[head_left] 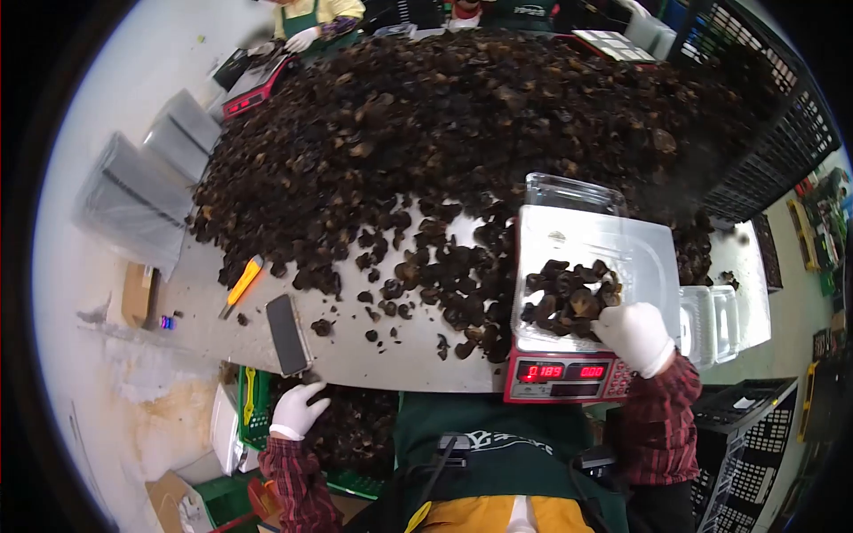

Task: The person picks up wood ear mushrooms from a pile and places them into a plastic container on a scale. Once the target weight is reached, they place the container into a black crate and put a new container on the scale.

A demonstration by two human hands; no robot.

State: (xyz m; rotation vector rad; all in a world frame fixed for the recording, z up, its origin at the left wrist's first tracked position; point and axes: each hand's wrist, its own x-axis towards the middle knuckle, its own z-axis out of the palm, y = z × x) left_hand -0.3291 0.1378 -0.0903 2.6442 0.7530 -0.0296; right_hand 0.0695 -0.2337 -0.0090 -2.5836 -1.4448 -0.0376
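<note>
My right hand (635, 338), in a white glove, reaches into a clear plastic tray (644, 258) on a red digital scale (560, 377). Its fingers are curled together on a piece among the dark wood ear mushrooms (573, 300) in the tray. The red display reads 0.189 and 0.00. My left hand (300, 409), also gloved, hangs past the table's front edge, above a green crate (255, 409) with more mushrooms. Its fingers are apart, with nothing visible in them. Just above it, a phone (287, 334) lies on the table.
A large heap of wood ear mushrooms (462, 115) covers the back of the metal table (382, 355). A yellow utility knife (242, 284) lies left. Clear trays (709, 324) are stacked right of the scale, near a black crate (773, 133). Co-workers stand opposite, beside another scale (258, 89).
</note>
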